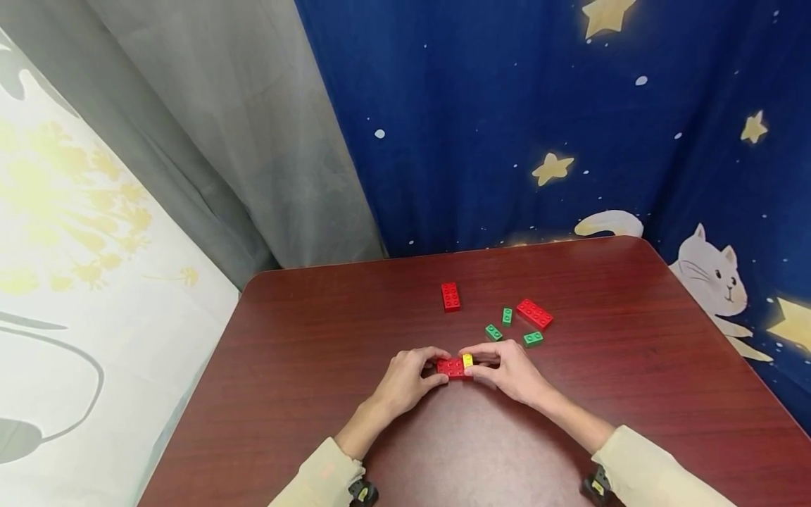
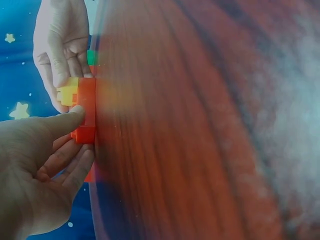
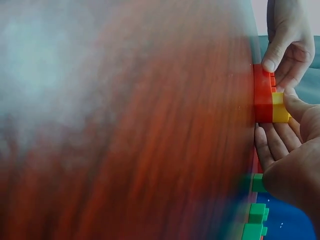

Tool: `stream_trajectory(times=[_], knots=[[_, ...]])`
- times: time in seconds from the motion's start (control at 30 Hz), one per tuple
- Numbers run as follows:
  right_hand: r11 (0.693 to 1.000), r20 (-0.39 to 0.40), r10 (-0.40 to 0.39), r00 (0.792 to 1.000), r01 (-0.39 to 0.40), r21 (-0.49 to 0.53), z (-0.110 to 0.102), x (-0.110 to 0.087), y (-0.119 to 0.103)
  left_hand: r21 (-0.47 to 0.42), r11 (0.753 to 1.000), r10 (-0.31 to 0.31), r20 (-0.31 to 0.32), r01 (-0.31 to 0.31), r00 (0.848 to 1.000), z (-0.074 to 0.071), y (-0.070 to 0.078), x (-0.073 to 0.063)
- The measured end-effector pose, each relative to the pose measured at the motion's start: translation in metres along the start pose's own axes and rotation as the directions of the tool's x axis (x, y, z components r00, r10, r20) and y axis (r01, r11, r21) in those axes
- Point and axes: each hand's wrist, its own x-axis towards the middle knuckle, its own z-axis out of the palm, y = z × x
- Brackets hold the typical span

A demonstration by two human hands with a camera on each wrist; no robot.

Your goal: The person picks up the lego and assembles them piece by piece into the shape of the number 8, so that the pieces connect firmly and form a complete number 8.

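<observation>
A red building brick (image 1: 451,367) lies on the table in front of the person, its studs facing up. Across its right end sits a small yellow brick (image 1: 467,360), seated flush on the red one in the right wrist view. My left hand (image 1: 405,380) grips the red brick's left end between thumb and fingers. With thumb and index finger, my right hand (image 1: 514,372) pinches the yellow brick; its other fingers curve behind the red brick's right end.
Beyond the hands lie three small green bricks (image 1: 493,332), a red brick (image 1: 450,296) and another red brick (image 1: 535,314) farther right. The brown table (image 1: 304,338) ends at a grey curtain (image 1: 253,141) and a blue starry curtain (image 1: 481,127).
</observation>
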Motion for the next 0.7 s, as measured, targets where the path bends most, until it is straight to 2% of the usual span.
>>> stream_trajectory(times=[0.33,0.7], knots=[[0.998,0.011,0.05,0.999,-0.05,0.024,0.0011,-0.0029,0.0015,-0.029,0.999,-0.02,0.001,0.02,1.0,0.0026,-0.0009,-0.003],[0.996,0.032,0.065,0.997,-0.066,0.056,-0.0014,-0.0002,0.0017,-0.024,1.0,-0.004,0.012,0.005,1.0,0.0014,-0.0007,-0.002]])
